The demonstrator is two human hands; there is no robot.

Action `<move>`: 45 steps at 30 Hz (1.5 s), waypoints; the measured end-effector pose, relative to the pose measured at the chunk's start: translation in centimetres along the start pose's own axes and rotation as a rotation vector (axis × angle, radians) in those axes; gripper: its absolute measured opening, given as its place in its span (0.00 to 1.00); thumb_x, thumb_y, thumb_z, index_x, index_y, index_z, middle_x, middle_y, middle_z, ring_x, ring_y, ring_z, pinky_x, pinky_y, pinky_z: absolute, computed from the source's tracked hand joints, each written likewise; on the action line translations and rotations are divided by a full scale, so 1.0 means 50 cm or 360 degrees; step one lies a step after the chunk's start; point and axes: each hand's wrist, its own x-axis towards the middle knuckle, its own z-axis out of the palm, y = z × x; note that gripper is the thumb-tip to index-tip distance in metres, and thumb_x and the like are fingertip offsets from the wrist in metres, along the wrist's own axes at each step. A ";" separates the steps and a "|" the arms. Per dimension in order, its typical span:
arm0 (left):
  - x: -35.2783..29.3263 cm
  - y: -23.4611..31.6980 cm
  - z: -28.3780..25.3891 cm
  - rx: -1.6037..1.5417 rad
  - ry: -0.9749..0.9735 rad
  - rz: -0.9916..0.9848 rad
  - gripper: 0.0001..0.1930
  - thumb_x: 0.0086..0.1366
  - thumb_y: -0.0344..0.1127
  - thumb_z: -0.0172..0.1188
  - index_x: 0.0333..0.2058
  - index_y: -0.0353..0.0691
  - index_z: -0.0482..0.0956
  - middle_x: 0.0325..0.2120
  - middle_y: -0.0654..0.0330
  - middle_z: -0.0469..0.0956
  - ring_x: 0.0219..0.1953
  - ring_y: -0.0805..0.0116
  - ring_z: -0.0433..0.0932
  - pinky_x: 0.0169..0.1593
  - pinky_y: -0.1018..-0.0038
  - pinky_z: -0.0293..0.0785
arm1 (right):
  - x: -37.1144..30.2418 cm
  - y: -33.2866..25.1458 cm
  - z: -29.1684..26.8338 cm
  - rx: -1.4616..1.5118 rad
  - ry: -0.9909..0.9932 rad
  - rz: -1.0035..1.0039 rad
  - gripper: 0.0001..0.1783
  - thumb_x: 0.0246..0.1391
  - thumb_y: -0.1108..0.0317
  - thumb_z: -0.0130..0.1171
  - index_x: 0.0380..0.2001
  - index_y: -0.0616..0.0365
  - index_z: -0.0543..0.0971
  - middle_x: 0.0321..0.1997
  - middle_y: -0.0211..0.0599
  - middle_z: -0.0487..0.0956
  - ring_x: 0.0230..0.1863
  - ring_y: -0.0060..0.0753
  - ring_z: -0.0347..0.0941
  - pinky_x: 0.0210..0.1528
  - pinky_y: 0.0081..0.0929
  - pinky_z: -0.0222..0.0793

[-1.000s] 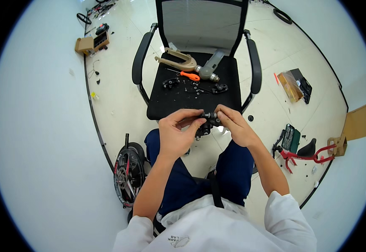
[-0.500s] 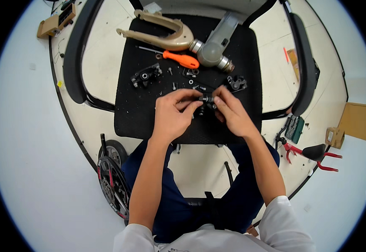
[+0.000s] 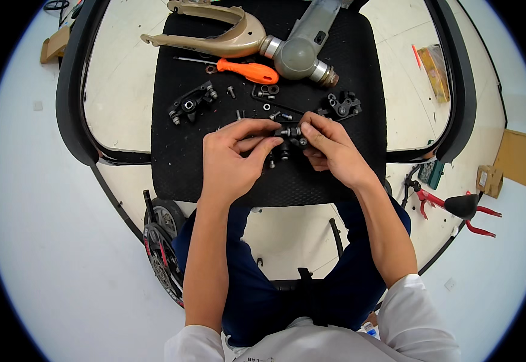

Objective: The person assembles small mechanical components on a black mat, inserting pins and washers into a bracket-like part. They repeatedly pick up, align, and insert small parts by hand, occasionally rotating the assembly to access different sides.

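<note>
Between my two hands is a small black caliper-like part [image 3: 285,145] with silver bolts and washers, held just above the black chair seat [image 3: 214,175]. My left hand [image 3: 237,151] pinches its left side between thumb and fingers. On its right end, my right hand [image 3: 333,149] grips with thumb and forefinger, the other fingers curled below. Fingertips hide some of the part. Close beyond the hands lie several loose bolts [image 3: 276,116] and a washer [image 3: 267,107]. A black mechanical part [image 3: 342,106] rests to the right, and another black bracket-like part [image 3: 189,105] to the left.
Farther up the seat lie an orange-handled screwdriver [image 3: 248,70], a beige fork [image 3: 239,39] and a grey tubular joint piece [image 3: 296,60]. Armrests flank the seat, left [image 3: 73,78] and right [image 3: 459,78]. A wheeled black part [image 3: 163,253] and a red frame piece [image 3: 430,198] are on the floor.
The whole view has shifted, with the seat's things appearing higher in the picture. Both hands still hold the black part, which has turned slightly and shows more of its silver pieces.
</note>
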 end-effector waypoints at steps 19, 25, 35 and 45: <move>0.026 -0.022 -0.001 -0.0166 0.0099 -0.0173 0.11 0.64 0.20 0.62 0.46 0.25 0.82 0.38 0.53 0.85 0.39 0.74 0.83 0.43 0.82 0.80 | 0.032 0.033 0.043 -0.1602 0.0403 -0.1206 0.09 0.59 0.74 0.59 0.41 0.62 0.72 0.37 0.50 0.76 0.37 0.56 0.77 0.36 0.41 0.73; 0.020 -0.016 -0.017 -0.0240 0.0102 -0.0255 0.13 0.61 0.20 0.65 0.46 0.27 0.83 0.37 0.52 0.85 0.39 0.72 0.84 0.46 0.80 0.81 | 0.030 0.023 0.050 -0.1412 0.0540 -0.1017 0.06 0.62 0.74 0.54 0.41 0.62 0.71 0.34 0.50 0.76 0.36 0.58 0.76 0.37 0.43 0.72; 0.010 -0.010 -0.025 -0.0070 0.0002 -0.0108 0.12 0.58 0.17 0.67 0.43 0.26 0.83 0.37 0.53 0.84 0.39 0.71 0.84 0.45 0.80 0.82 | 0.021 0.018 0.030 -0.0924 0.0283 -0.0587 0.09 0.69 0.66 0.47 0.37 0.60 0.72 0.24 0.40 0.70 0.26 0.36 0.70 0.31 0.30 0.64; 0.000 0.008 -0.027 0.0126 -0.0125 -0.0036 0.11 0.58 0.17 0.66 0.41 0.26 0.83 0.38 0.55 0.82 0.40 0.70 0.84 0.45 0.80 0.82 | 0.009 -0.024 0.002 -0.0574 0.0016 -0.0328 0.10 0.68 0.64 0.52 0.35 0.61 0.73 0.24 0.26 0.69 0.25 0.16 0.64 0.28 0.20 0.62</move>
